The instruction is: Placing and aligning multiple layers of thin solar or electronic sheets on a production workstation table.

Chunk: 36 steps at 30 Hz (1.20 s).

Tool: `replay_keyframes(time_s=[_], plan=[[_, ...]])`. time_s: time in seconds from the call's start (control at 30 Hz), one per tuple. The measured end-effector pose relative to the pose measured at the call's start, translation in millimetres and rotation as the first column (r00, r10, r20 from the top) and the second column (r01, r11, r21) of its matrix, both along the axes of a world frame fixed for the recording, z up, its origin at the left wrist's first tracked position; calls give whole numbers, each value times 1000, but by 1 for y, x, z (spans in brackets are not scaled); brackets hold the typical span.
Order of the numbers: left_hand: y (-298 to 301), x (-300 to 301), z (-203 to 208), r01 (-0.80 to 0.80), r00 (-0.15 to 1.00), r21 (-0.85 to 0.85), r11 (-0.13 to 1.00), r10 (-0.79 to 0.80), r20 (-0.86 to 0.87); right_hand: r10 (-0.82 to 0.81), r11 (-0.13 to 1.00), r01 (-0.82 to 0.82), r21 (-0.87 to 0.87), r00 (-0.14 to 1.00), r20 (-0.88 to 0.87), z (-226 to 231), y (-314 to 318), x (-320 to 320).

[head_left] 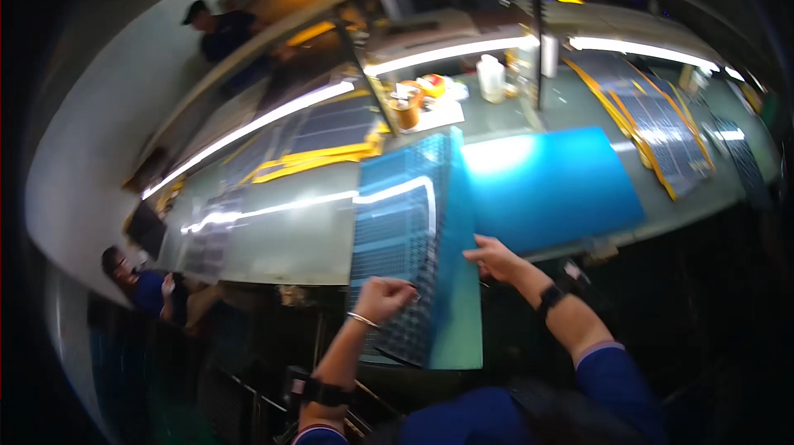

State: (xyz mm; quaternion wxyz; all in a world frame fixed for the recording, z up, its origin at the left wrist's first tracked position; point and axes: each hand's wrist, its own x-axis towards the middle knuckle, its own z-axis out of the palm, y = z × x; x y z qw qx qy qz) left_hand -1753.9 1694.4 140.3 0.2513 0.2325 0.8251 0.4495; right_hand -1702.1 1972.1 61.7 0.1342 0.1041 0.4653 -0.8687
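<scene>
In front of me a dark grid-patterned sheet (385, 230) lies lengthwise and overhangs the table's near edge. Along its right side runs a smooth blue-green sheet (461, 313), blurred in its upper part. My left hand (385, 298), with a bracelet at the wrist, is closed over the lower part of the patterned sheet; its fingertips are near the fold, and what they pinch is hidden. My right hand (494, 256), wearing a dark wristband, has its thumb and fingers closed at the right edge of the blue-green sheet. A bright blue sheet (554, 197) lies just beyond it.
Yellow-edged dark panels lie on the glossy table (306, 246), at left (322, 135) and right (662, 126). Farther back stand a brown cup (405, 106) and a white bottle (490, 79). Light tubes cross overhead. One person (149, 288) is at left, another (219, 31) beyond.
</scene>
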Motion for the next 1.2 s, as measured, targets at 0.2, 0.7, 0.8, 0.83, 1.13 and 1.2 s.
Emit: replay_keyframes(time_s=[0.2,0.7,0.8,0.83,1.13,1.2], plan=[[-58,-85,47,-83,992,3,997,82,98,-265,953,275,131,960,-87,67,85,81],[-8,-155,-149,-275,920,111,955,228,317,-917,-371,654,659,-144,-373,138,47,479],[-2,-159,-149,-256,904,55,965,219,367,-882,-466,544,698,-223,-415,71,83,492],[-3,-157,-146,-251,908,44,967,220,357,-868,-495,496,713,-248,-430,52,93,495],[25,-129,-90,-314,909,-176,933,349,230,-838,-497,139,857,-335,-431,-108,174,490],[10,-142,-85,-304,901,-192,933,347,260,-873,-384,39,923,-341,-349,-139,190,483]])
